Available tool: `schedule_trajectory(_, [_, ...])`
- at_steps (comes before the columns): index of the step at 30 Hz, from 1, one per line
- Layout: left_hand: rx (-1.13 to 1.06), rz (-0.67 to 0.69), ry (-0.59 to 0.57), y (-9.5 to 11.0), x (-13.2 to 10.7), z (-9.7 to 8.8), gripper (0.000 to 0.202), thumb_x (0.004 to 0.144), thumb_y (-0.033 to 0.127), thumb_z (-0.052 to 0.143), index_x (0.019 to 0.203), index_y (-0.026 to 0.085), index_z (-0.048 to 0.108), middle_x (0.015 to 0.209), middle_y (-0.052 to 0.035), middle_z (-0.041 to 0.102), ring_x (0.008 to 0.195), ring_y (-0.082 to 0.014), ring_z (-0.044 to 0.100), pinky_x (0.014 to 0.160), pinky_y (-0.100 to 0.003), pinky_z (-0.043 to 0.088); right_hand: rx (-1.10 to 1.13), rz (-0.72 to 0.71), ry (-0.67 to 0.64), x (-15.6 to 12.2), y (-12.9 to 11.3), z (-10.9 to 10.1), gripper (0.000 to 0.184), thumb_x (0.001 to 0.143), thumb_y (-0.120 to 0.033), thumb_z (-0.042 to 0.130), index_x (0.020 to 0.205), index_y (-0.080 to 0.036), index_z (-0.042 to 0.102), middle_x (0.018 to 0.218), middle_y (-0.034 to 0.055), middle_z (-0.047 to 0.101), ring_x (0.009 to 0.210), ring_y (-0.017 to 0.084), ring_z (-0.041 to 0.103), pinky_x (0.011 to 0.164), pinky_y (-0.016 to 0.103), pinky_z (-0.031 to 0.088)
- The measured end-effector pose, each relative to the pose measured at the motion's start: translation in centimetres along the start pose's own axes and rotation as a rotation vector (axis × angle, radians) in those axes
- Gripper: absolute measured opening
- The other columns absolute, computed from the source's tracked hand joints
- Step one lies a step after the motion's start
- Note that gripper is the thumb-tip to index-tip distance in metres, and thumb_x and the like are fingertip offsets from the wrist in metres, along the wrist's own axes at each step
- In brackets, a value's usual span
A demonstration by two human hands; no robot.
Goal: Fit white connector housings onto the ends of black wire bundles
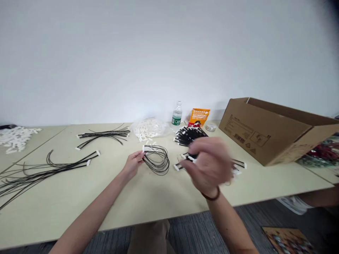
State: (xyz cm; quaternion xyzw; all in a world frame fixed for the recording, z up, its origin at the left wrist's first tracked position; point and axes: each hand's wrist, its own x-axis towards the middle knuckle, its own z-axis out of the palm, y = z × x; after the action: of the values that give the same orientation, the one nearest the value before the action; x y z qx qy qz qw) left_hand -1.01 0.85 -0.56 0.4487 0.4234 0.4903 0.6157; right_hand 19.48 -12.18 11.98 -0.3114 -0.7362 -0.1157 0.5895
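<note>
My left hand (134, 163) pinches one end of a black wire harness (159, 165) by its white connector. The harness's thin wires curve round in a loop just above the table. Raised to the right and nearer the camera, my right hand (212, 164) is smeared by motion. Its fingers look curled, but whether anything is in them cannot be made out. Behind that hand, partly hidden, lie more black harnesses with white connectors (177, 167). A thick bundle of black harnesses (189, 135) sits farther back.
A plastic bag of white connectors (149, 127), a water bottle (177, 113), an orange packet (199, 117) and a round container (210, 127) stand at the back. Harness bundles (57, 170) and loose white connectors (18, 139) lie left. A cardboard box (254, 132) stands right.
</note>
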Motion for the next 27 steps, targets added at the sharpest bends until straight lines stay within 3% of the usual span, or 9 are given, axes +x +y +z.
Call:
schedule_trajectory(2, [0.013, -0.007, -0.089, 0.4, -0.4, 0.3, 0.033, 0.058, 0.041, 0.072, 0.073, 0.013, 0.064, 0.071, -0.0016, 0.057, 0.069, -0.0102, 0.048, 0.065, -0.022, 0.036, 0.049, 0.059, -0.116, -0.1, 3.1, 3.1, 0.027, 0.079, -0.030, 0.061, 0.105, -0.023, 0.057, 0.093, 0.0039, 0.063, 0.094, 0.018, 0.056, 0.087, 0.037, 0.044])
schedule_trajectory(4, [0.041, -0.015, -0.177, 0.6, -0.7, 0.5, 0.030, 0.059, 0.039, 0.072, 0.070, 0.013, 0.063, 0.069, -0.0009, 0.056, 0.067, -0.0102, 0.047, 0.064, -0.022, 0.036, 0.129, 0.202, -0.354, -1.3, 5.9, 6.4, 0.031, 0.079, -0.033, 0.060, 0.107, -0.019, 0.057, 0.099, 0.0065, 0.063, 0.098, 0.019, 0.055, 0.088, 0.035, 0.043])
schedule_trajectory(7, [0.096, -0.022, -0.241, 0.6, -0.9, 0.6, 0.031, 0.060, 0.040, 0.071, 0.071, 0.012, 0.064, 0.067, -0.0006, 0.055, 0.066, -0.0101, 0.045, 0.061, -0.022, 0.034, 0.278, 0.469, -0.589, -3.2, 8.5, 9.8, 0.030, 0.076, -0.037, 0.061, 0.096, -0.015, 0.062, 0.086, 0.0053, 0.065, 0.080, 0.017, 0.059, 0.075, 0.028, 0.045])
schedule_trajectory(9, [0.126, -0.013, -0.220, 0.6, -0.9, 0.5, 0.034, 0.062, 0.042, 0.069, 0.079, 0.013, 0.065, 0.066, 0.0004, 0.053, 0.064, -0.0093, 0.043, 0.059, -0.021, 0.033, 0.415, 0.561, -0.670, -3.7, 9.2, 10.3, 0.026, 0.078, -0.039, 0.057, 0.079, -0.014, 0.063, 0.069, 0.0011, 0.061, 0.065, 0.013, 0.055, 0.062, 0.024, 0.043])
schedule_trajectory(12, [0.149, -0.001, -0.137, 0.7, -0.7, 0.0, 0.035, 0.065, 0.044, 0.067, 0.081, 0.012, 0.064, 0.065, 0.0015, 0.051, 0.060, -0.0083, 0.042, 0.057, -0.021, 0.034, 0.520, 0.748, -0.472, -2.9, 9.6, 8.1, 0.029, 0.078, -0.042, 0.056, 0.067, -0.014, 0.059, 0.060, -0.0017, 0.054, 0.059, 0.010, 0.049, 0.057, 0.021, 0.040])
schedule_trajectory(15, [0.046, -0.027, -0.092, 1.1, -0.4, -0.6, 0.027, 0.070, 0.038, 0.064, 0.073, 0.012, 0.060, 0.067, -0.0008, 0.054, 0.062, -0.0093, 0.048, 0.061, -0.023, 0.040, 0.665, 0.871, -0.187, -2.1, 9.9, 3.7, 0.024, 0.072, -0.038, 0.064, 0.069, -0.016, 0.057, 0.071, -0.0004, 0.056, 0.070, 0.011, 0.052, 0.070, 0.024, 0.042])
schedule_trajectory(18, [-0.139, -0.105, -0.037, 1.5, -0.1, -1.2, 0.012, 0.074, 0.023, 0.061, 0.072, 0.012, 0.057, 0.071, -0.0039, 0.058, 0.071, -0.0133, 0.057, 0.074, -0.028, 0.046, 0.950, 0.891, -0.116, -2.4, 10.0, -1.1, 0.021, 0.073, -0.034, 0.063, 0.065, -0.018, 0.052, 0.066, -0.0015, 0.050, 0.072, 0.013, 0.052, 0.078, 0.030, 0.043])
schedule_trajectory(22, [-0.246, -0.115, -0.008, 2.0, 0.0, -1.5, 0.010, 0.079, 0.014, 0.053, 0.069, 0.012, 0.054, 0.065, -0.0040, 0.056, 0.070, -0.0140, 0.059, 0.075, -0.029, 0.050, 0.968, 0.742, -0.274, -3.8, 9.8, -5.7, 0.021, 0.070, -0.030, 0.067, 0.064, -0.018, 0.050, 0.072, -0.0004, 0.050, 0.078, 0.013, 0.049, 0.099, 0.040, 0.034])
schedule_trajectory(27, [-0.296, -0.109, -0.043, 2.2, -0.2, -1.2, 0.009, 0.080, 0.012, 0.050, 0.073, 0.011, 0.055, 0.059, -0.0016, 0.049, 0.063, -0.0112, 0.056, 0.065, -0.023, 0.051, 0.678, 0.541, -0.647, -4.9, 8.9, -8.6, 0.032, 0.075, -0.028, 0.062, 0.057, -0.018, 0.039, 0.063, -0.0026, 0.048, 0.064, 0.009, 0.046, 0.097, 0.041, 0.035])
